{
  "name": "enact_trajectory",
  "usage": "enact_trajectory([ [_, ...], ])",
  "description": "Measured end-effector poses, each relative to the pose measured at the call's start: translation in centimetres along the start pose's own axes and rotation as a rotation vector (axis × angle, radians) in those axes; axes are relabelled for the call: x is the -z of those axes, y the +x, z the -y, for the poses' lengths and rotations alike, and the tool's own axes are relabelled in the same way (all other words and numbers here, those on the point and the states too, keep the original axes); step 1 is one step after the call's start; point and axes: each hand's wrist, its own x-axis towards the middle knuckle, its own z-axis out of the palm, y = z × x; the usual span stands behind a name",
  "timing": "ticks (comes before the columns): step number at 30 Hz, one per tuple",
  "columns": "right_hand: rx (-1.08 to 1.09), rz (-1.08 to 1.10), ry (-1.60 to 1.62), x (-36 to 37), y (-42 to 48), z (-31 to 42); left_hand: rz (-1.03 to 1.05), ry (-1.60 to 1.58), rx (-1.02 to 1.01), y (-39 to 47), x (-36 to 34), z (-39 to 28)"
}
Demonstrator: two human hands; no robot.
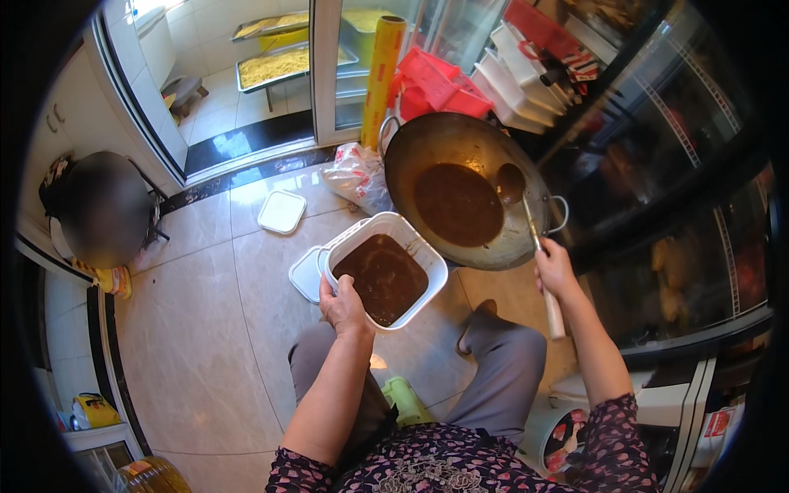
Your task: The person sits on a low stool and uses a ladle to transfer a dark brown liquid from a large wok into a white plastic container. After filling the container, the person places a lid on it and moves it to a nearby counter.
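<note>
My left hand (345, 305) grips the near left rim of a white plastic bucket (437, 271), which has rounded corners. Dark brown sauce (385, 280) fills much of it, and brown smears mark its inner wall. My right hand (556, 268) is closed around the wooden handle of a ladle (510, 183). The ladle's bowl rests inside a large two-handled wok (431, 135), against its right wall beside a pool of brown sauce (459, 206). The bucket is just to the near left of the wok, and its underside is hidden.
White lids (282, 211) lie on the tiled floor. A plastic bag (357, 179) and a tall yellow roll (382, 80) stand beside the wok, with red baskets (441, 83) behind. Glass-fronted cabinets (678, 246) line the right. A blurred person (105, 209) is at left.
</note>
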Motion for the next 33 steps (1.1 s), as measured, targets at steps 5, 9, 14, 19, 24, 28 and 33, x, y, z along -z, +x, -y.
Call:
enact_trajectory([
  [5, -0.077, -0.04, -0.024, -2.0, 4.1, 0.5, 0.001, -0.01, -0.02, -0.1, 0.1, -0.2],
  [9, -0.324, 0.279, 0.395, -4.7, 2.7, 3.3, 0.019, -0.026, -0.02, 0.0, 0.6, -0.5],
  [14, -0.548, 0.519, 1.19, -5.8, 2.1, 0.5, 0.024, -0.029, -0.005, 0.0, 0.4, -0.1],
  [19, -0.591, 0.673, 1.362, -5.2, -1.2, 1.2, 0.023, -0.029, -0.005, -0.2, 0.3, -0.6],
  [24, -0.578, 0.596, 1.292, -2.4, -5.1, 4.3, 0.004, -0.023, -0.005, -0.2, 0.3, -0.5],
  [28, -0.504, 0.572, 1.235, 0.0, -8.4, 6.2, 0.008, -0.019, -0.001, 0.0, 0.1, 0.0],
  [33, -0.44, 0.55, 1.111, 2.2, -12.7, 9.2, -0.009, -0.017, 0.005, -0.1, 0.2, -0.3],
])
